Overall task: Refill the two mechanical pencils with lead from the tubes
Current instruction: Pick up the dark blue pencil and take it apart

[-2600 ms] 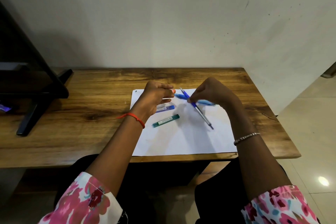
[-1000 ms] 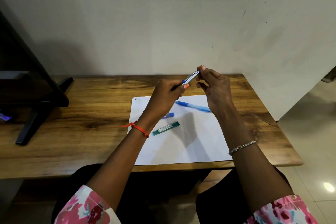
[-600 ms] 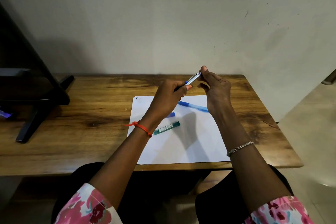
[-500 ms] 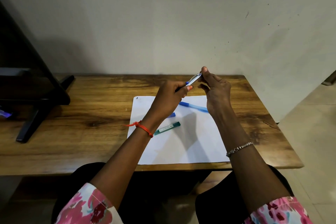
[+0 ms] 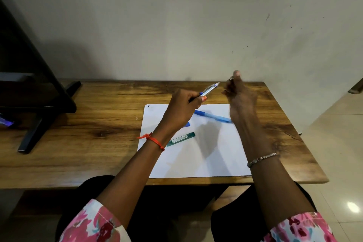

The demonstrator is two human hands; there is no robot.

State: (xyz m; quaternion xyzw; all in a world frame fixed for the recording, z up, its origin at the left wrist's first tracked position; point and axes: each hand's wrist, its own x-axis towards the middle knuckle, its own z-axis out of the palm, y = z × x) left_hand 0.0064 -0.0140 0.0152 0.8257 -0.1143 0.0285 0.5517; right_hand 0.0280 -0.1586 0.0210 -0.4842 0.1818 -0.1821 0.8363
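A brown wooden table [image 5: 98, 124] stands against a pale wall, with a black angled stand [image 5: 39, 108] on its left end. A white sheet of paper [image 5: 196, 159] lies at the middle. On it rest a green lead tube [image 5: 181, 139], a blue lead tube [image 5: 187, 124] mostly hidden behind the left wrist, and a blue plastic mechanical pencil [image 5: 213, 117] whose right end runs behind the right forearm.

The left hand [image 5: 182, 110], an orange thread [image 5: 155, 140] at its wrist, is curled round the lower barrel of a silver-and-blue mechanical pencil [image 5: 210, 89], held above the table, its white-tipped top end slanting up to the right. The right hand [image 5: 240, 96], with a silver bracelet [image 5: 262, 158], is raised just beside that tip, apart from it, thumb up and fingers curled. It is blurred; I cannot tell whether it pinches anything
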